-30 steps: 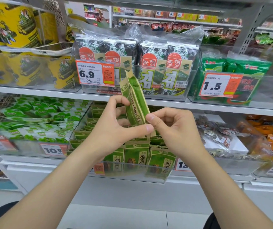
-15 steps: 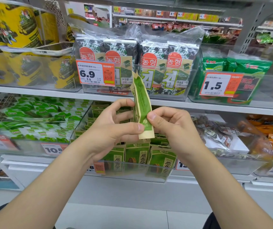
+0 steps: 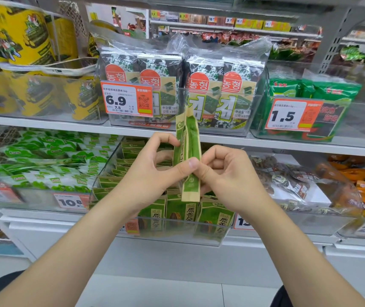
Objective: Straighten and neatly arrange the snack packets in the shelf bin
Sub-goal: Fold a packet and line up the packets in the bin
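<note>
A green and tan snack packet stands upright and edge-on above a clear shelf bin. My left hand pinches its left side between thumb and fingers. My right hand pinches its right side with curled fingers. The two thumbs meet at the packet's middle. Several more of the same green packets stand in rows inside the bin below my hands; my hands hide the middle rows.
To the left is a bin of green and white packets. A bin of brown snack bags sits to the right. The shelf above holds seaweed packs and price tags. White floor lies below.
The packet has turned in my hands, from tilted with its face showing to upright and edge-on. Both hands keep hold and have hardly shifted.
</note>
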The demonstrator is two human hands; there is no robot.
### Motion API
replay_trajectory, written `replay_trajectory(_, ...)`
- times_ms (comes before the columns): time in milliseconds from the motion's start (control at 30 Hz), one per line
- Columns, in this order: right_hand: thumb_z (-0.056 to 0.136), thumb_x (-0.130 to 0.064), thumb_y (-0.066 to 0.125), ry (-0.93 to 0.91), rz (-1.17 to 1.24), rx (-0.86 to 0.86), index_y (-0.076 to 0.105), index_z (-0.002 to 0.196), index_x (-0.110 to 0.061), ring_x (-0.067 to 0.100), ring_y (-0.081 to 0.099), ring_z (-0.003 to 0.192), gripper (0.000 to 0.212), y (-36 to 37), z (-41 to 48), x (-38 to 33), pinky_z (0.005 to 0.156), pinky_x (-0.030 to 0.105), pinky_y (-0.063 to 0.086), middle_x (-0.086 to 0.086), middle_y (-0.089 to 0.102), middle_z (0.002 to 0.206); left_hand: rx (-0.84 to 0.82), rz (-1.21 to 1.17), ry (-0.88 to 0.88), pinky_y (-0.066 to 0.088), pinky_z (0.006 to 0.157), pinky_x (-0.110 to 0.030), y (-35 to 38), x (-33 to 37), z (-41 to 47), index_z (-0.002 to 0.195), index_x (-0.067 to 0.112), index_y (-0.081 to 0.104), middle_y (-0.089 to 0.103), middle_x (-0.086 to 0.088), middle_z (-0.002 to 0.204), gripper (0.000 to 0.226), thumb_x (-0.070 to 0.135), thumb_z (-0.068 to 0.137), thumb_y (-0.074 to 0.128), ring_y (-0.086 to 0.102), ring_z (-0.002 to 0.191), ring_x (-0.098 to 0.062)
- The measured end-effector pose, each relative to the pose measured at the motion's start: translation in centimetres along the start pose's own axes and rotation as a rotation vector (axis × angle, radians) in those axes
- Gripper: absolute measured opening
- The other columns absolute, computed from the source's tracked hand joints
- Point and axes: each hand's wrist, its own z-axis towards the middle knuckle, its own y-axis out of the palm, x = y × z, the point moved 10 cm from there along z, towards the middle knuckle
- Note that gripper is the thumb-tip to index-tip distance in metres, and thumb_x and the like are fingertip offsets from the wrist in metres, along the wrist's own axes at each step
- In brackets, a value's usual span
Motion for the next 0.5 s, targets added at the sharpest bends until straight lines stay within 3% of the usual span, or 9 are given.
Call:
replay_trajectory(133, 0.096, -0.013, 0.075, -0.023, 0.091, -0.107, 0.069, 0.088, -0.005, 0.034, 0.077, 0.064, 0.013, 1.0, -0.5, -0.7, 0.055, 0.039, 0.064, 0.02, 0.077, 0.078, -0.011, -0.009, -0.009, 0.065, 0.078, -0.046, 0.5, -0.1, -0.1, 0.127, 0.029, 0.061, 0.076, 0.001, 0.116, 0.044, 0.048, 0.089, 0.071, 0.076, 0.096, -0.019)
replay_trajectory(200, 0.098, -0.013, 0.072, -0.044, 0.111, -0.14, 0.077, 0.096, -0.006, 0.034, 0.077, 0.067, 0.009, 1.2, -0.7, -1.2, 0.055, 0.037, 0.063, 0.018, 0.078, 0.081, -0.073, 0.003, 0.003, 0.059, 0.07, -0.031, 1.1, 0.4, -0.2, 0.13, 0.03, 0.067, 0.075, 0.006, 0.109, 0.036, 0.047, 0.098, 0.062, 0.071, 0.091, -0.012)
replay_trajectory(267, 0.092, -0.02, 0.082, -0.101, 0.038, 0.017, 0.079, 0.092, -0.01, 0.025, 0.072, 0.058, 0.011, -0.4, -0.4, -1.7, 0.051, 0.032, 0.056, 0.01, 0.077, 0.074, -0.138, -0.042, -0.022, 0.056, 0.067, -0.023, 1.6, 0.6, -0.3, 0.131, 0.029, 0.07, 0.075, 0.003, 0.107, 0.033, 0.039, 0.105, 0.054, 0.07, 0.092, -0.011)
replay_trajectory(333, 0.082, -0.036, 0.092, -0.18, -0.109, 0.296, 0.072, 0.091, -0.021, 0.014, 0.062, 0.06, 0.027, -3.3, -0.4, -1.9, 0.056, 0.031, 0.052, -0.001, 0.069, 0.072, -0.187, -0.079, -0.055, 0.062, 0.073, -0.034, 1.9, 0.5, -0.5, 0.126, 0.034, 0.074, 0.077, -0.002, 0.116, 0.032, 0.037, 0.106, 0.05, 0.074, 0.103, -0.02)
replay_trajectory(400, 0.083, -0.054, 0.083, -0.196, -0.214, 0.436, 0.064, 0.106, -0.033, 0.014, 0.06, 0.082, 0.037, -5.0, -0.3, -1.4, 0.074, 0.041, 0.056, -0.006, 0.063, 0.09, -0.21, -0.06, -0.075, 0.061, 0.084, -0.05, 2.0, 0.3, -0.7, 0.123, 0.038, 0.076, 0.077, -0.005, 0.122, 0.033, 0.037, 0.108, 0.047, 0.074, 0.111, -0.031)
replay_trajectory(467, 0.093, -0.058, 0.067, -0.149, -0.319, 0.389, 0.063, 0.118, -0.039, 0.018, 0.062, 0.103, 0.032, -5.0, 0.2, -0.7, 0.088, 0.047, 0.054, -0.008, 0.063, 0.105, -0.219, -0.015, -0.093, 0.062, 0.082, -0.051, 1.9, 0.2, -0.8, 0.125, 0.032, 0.075, 0.078, -0.006, 0.12, 0.035, 0.036, 0.112, 0.042, 0.075, 0.107, -0.032)
replay_trajectory(500, 0.099, -0.052, 0.065, -0.134, -0.292, 0.327, 0.066, 0.115, -0.034, 0.017, 0.064, 0.099, 0.024, -4.7, 0.5, -0.4, 0.085, 0.044, 0.055, -0.009, 0.066, 0.101, -0.228, 0.022, -0.097, 0.064, 0.079, -0.049, 1.9, 0.1, -0.8, 0.125, 0.025, 0.073, 0.078, -0.009, 0.116, 0.037, 0.036, 0.113, 0.04, 0.076, 0.102, -0.032)
